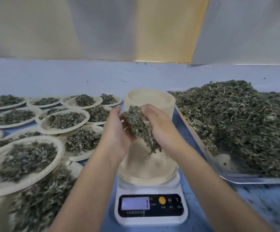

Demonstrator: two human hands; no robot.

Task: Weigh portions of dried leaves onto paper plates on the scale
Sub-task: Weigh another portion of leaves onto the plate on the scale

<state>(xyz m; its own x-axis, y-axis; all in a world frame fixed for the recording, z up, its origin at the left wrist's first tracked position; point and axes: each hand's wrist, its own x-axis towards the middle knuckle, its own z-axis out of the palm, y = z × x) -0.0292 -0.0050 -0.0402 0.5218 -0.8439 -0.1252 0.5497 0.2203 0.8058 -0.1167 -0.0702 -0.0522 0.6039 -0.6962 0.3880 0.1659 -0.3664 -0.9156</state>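
Note:
A white digital scale (pixel 151 210) sits at the front centre with a paper plate (pixel 146 171) on its platform. Above that plate my left hand (pixel 114 131) and my right hand (pixel 159 124) cup a clump of dried leaves (pixel 141 128) between them, palms facing each other, fingers curled round the clump. Some leaves hang from the bottom of the clump just over the plate. The plate under my hands looks bare of leaves where it shows.
A stack of paper plates (pixel 150 99) stands behind my hands. A metal tray (pixel 256 180) heaped with a dried-leaf pile (pixel 239 121) fills the right. Several filled plates (pixel 64 119) cover the blue table (pixel 192 213) on the left. A wall rises behind.

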